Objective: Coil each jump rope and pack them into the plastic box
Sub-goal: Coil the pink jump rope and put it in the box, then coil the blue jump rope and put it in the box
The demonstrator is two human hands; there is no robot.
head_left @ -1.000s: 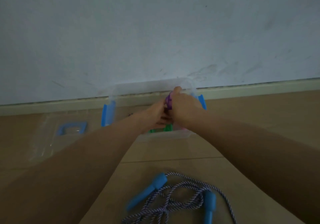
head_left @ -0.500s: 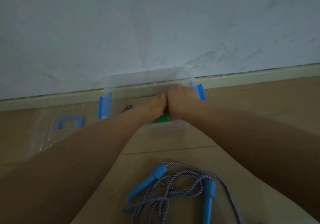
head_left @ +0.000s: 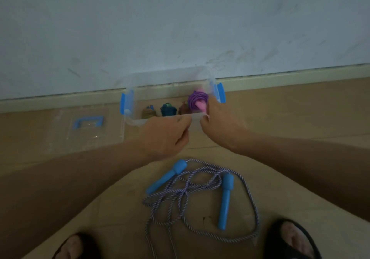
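A clear plastic box (head_left: 138, 121) with blue latches stands on the floor against the wall. Inside it lie a coiled purple rope with pink handles (head_left: 197, 100) at the right end and three darker coiled ropes (head_left: 168, 109) to its left. My left hand (head_left: 166, 135) hovers just in front of the box's near wall, fingers loosely curled and holding nothing. My right hand (head_left: 219, 122) is at the near right corner, its fingertips close to the purple coil, gripping nothing. A loose purple-and-white twisted jump rope (head_left: 200, 180) with blue handles (head_left: 225, 200) lies tangled on the floor between my arms.
The clear box lid (head_left: 60, 134) with a blue handle lies flat to the left of the box. My feet in black sandals (head_left: 294, 240) are at the bottom corners. A skirting board (head_left: 290, 77) and a grey wall close off the far side.
Both hands were together inside the box holding the purple rope down. They have let go of it and drawn back over the near wall, leaving the purple coil in the box.
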